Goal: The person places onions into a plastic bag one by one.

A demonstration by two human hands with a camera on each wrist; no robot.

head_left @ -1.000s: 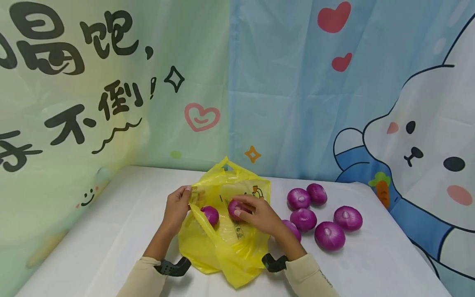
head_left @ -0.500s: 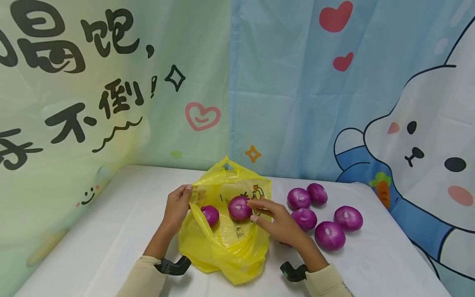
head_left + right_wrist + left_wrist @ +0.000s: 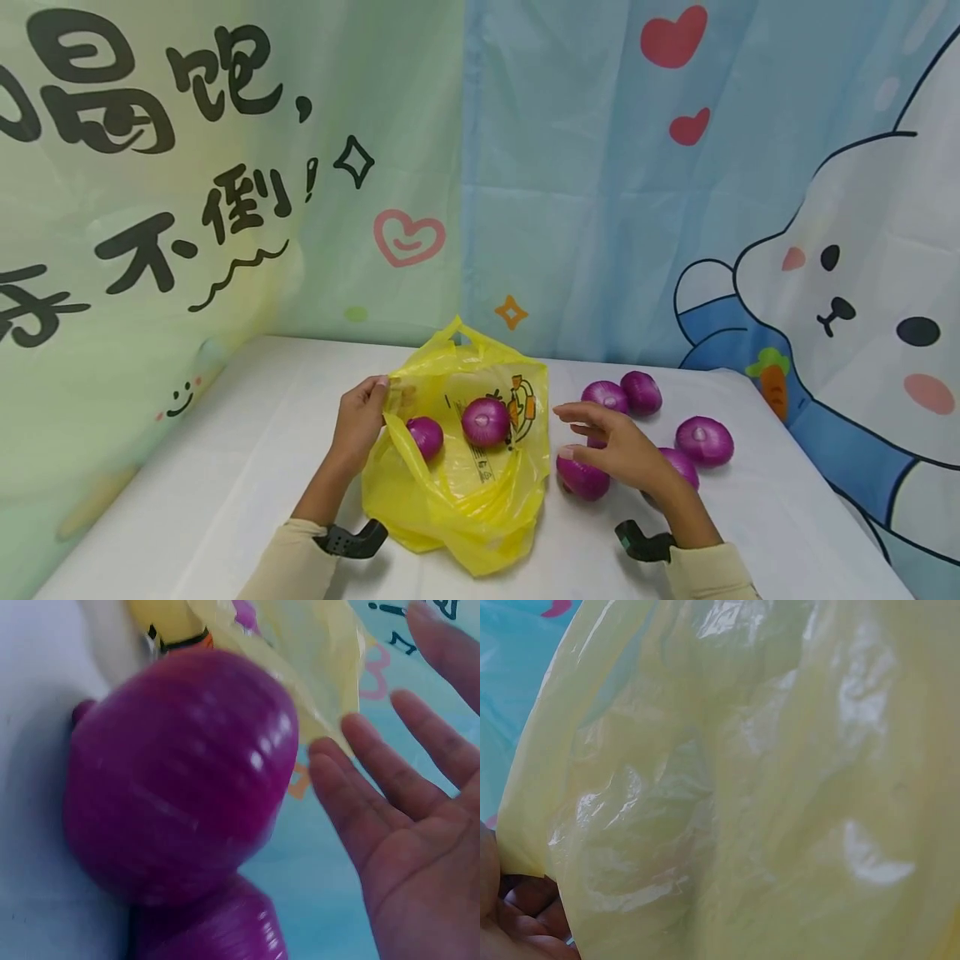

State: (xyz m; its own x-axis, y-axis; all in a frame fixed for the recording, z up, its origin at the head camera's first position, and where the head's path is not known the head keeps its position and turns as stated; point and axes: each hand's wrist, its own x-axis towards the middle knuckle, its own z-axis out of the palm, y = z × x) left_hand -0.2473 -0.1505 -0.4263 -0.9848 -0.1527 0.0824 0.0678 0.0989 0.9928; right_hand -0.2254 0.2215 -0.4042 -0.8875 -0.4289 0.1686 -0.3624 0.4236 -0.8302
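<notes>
A yellow plastic bag (image 3: 480, 517) lies with its mouth spread, and its left edge is pinched by my left hand (image 3: 358, 423). Two purple onions sit in it: one onion (image 3: 486, 422) in the middle, another onion (image 3: 425, 437) partly behind the bag's left fold. My right hand (image 3: 622, 446) hovers over the pile to the right of the bag, fingers apart and holding nothing. Nearest to it is an onion (image 3: 583, 478) below the thumb. The right wrist view has a large onion (image 3: 184, 776) beside the spread fingers (image 3: 375, 772). Bag film (image 3: 742, 787) fills most of the left wrist view.
More onions stand on the white table (image 3: 225, 450) at the right: an onion (image 3: 641, 393) at the back, an onion (image 3: 704, 441) farthest right, others partly hidden by the right hand. A printed curtain (image 3: 555, 183) hangs behind the table.
My right hand let go of the middle onion in the bag and moved right, out over the loose onions. The left hand stays on the bag's edge.
</notes>
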